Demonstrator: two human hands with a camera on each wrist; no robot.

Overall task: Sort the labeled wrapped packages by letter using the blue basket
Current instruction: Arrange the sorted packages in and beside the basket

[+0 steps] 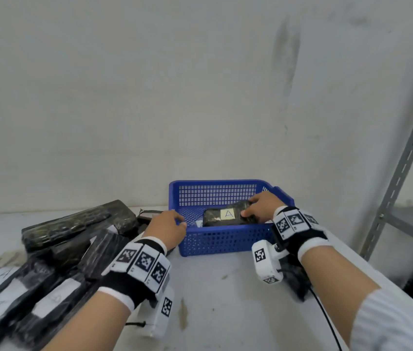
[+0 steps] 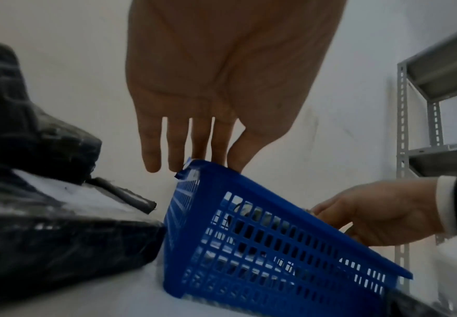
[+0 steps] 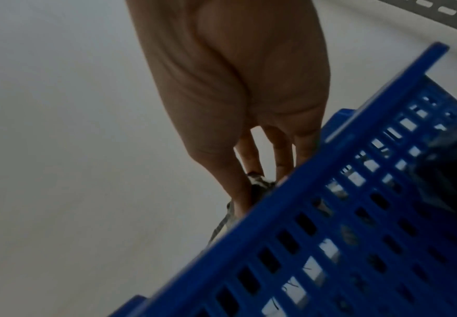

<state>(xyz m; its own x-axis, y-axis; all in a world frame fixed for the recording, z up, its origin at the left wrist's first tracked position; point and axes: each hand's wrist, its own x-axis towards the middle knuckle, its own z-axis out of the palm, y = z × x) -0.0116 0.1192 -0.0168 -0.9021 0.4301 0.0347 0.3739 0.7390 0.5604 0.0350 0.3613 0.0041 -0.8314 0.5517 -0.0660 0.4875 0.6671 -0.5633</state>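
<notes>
Packages (image 1: 35,279) awaiting sorting lie piled at near left. Left hand (image 1: 166,230), fingers straight, steadies the blue basket (image 1: 225,240) at its corner. Beyond, right hand (image 1: 261,207) grasps the "A" package (image 1: 228,217) inside, apparently seating it.

Perforated plastic basket (image 1: 225,240), glossy film-wrapped packages (image 1: 78,225), paper labels (image 1: 227,214)

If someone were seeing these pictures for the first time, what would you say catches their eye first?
The blue basket at the centre of the white table stands out most. Inside it the right hand holds a black wrapped package labelled A. The left hand rests its fingers on the basket's near left corner, and a heap of more black wrapped packages lies to the left, several with white labels.
</notes>
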